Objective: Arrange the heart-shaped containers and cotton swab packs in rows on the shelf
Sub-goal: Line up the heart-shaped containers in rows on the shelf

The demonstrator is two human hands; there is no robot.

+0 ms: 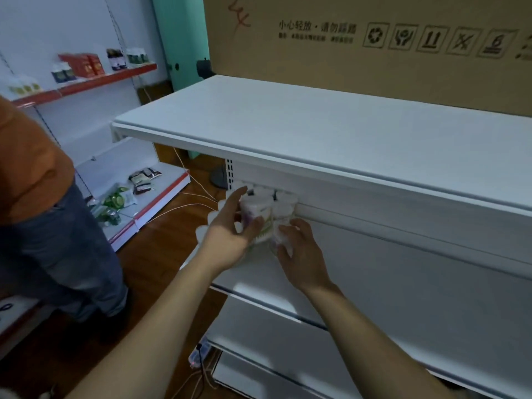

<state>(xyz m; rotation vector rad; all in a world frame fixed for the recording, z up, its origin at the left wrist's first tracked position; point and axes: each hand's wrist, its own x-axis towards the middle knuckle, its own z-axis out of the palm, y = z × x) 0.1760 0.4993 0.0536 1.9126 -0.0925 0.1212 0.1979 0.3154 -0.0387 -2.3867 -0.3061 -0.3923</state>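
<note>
Landmark: we take the white top shelf (331,131) as our reference; all places below are given against it.
Containers: we find a cluster of white-lidded containers (260,208) on the shelf board just beneath the top shelf, at its left end, close against the back panel. Their shape is too blurred for us to confirm.
Left hand: the left hand (230,237) lies below the top shelf's front edge, fingers straight and spread, pressed against the left side of the cluster. We see nothing gripped.
Right hand: the right hand (299,249) sits just right of the left one, fingers curled round a front container (280,226) of the cluster.
Cardboard box: a large printed cardboard box (374,47) stands behind the top shelf.
Bystander: a person in an orange top (26,168) stands well left of the top shelf.
Far shelving: red-edged shelves (86,84) with boxes and bottles lie beyond that person.
</note>
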